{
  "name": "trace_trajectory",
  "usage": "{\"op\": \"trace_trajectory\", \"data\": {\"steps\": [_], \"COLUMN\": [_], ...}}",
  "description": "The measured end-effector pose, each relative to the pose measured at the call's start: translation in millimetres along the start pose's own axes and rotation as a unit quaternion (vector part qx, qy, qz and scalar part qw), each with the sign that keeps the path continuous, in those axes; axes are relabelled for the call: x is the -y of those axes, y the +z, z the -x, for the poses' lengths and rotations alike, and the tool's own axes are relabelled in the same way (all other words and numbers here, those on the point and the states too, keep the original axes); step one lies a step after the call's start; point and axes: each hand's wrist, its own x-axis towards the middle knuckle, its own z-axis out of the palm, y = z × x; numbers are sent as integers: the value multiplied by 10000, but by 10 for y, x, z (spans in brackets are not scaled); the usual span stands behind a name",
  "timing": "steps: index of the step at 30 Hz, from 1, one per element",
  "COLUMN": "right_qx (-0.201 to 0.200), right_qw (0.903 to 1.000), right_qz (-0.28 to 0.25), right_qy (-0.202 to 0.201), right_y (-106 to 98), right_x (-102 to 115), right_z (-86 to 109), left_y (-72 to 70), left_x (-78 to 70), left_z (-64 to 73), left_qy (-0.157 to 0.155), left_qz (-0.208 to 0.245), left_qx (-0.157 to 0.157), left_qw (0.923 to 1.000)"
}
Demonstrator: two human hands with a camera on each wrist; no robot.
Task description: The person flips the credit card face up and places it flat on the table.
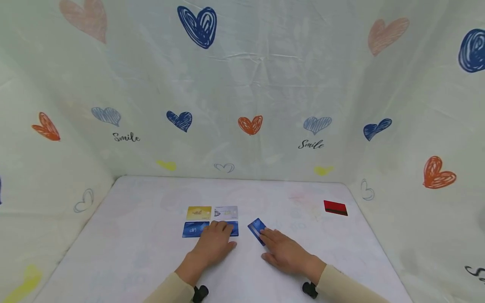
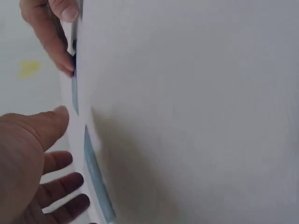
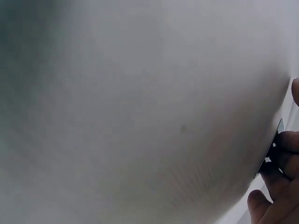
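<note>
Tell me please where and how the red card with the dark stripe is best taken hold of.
Probably pinch the red card by its two long edges, bringing the right hand in from above and the near side: the card lies flat and thin on the white tabletop, a long edge facing that side.

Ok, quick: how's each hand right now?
Left hand: open, partly covering a blue card.
Right hand: open, touching the angled blue card.

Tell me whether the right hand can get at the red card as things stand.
Probably yes: nothing seems to stand on the white table between the right hand and the red card, though that hand is resting on a blue card.
</note>
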Motion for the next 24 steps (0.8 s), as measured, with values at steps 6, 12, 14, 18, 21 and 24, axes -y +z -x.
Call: {"op": "trace_trajectory", "data": {"steps": [6, 12, 14, 18, 21, 24], "right_qx": [139, 132, 147, 175, 195, 141], "right_qw": [9978, 9946, 9953, 9973, 9984, 9988], "right_qz": [34, 158, 158, 150, 121, 121], "right_qy": [-654, -1019, -947, -691, -510, -462], "right_y": [10, 36, 21, -12, -11, 8], "right_x": [73, 97, 99, 73, 37, 16], "right_z": [59, 111, 124, 127, 110, 90], "left_y": [86, 135, 154, 181, 174, 143], "left_x": [-166, -291, -325, -384, -409, -417], "left_z": [-24, 55, 91, 160, 208, 248], "left_qy": [712, 1101, 1099, 1077, 1046, 1000], "left_qz": [-116, -697, -811, -851, -821, -750], "left_qx": [588, 1064, 1069, 1032, 1072, 1114], "left_qw": [9957, 9857, 9848, 9851, 9853, 9859]}}
